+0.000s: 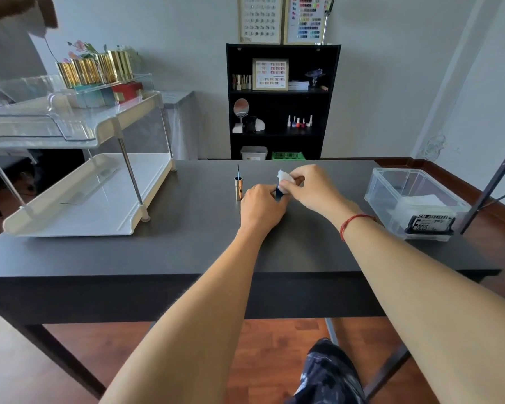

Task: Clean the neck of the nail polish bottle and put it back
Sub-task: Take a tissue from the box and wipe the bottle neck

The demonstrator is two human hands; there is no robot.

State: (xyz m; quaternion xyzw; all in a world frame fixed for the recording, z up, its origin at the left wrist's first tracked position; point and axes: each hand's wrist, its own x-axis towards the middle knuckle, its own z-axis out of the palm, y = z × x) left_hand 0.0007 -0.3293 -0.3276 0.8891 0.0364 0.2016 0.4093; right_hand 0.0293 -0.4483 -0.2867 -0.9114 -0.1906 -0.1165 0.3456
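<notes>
My left hand grips a small dark blue nail polish bottle on the dark table; only a sliver of the bottle shows between my hands. My right hand pinches a white wipe against the bottle's top. The bottle's gold cap stands upside down just left of my left hand, its brush pointing up.
A white two-tier rack with clear trays fills the table's left side. A clear plastic box holding white wipes sits at the right edge. A black shelf with polish bottles stands behind the table. A chair frame is at far right.
</notes>
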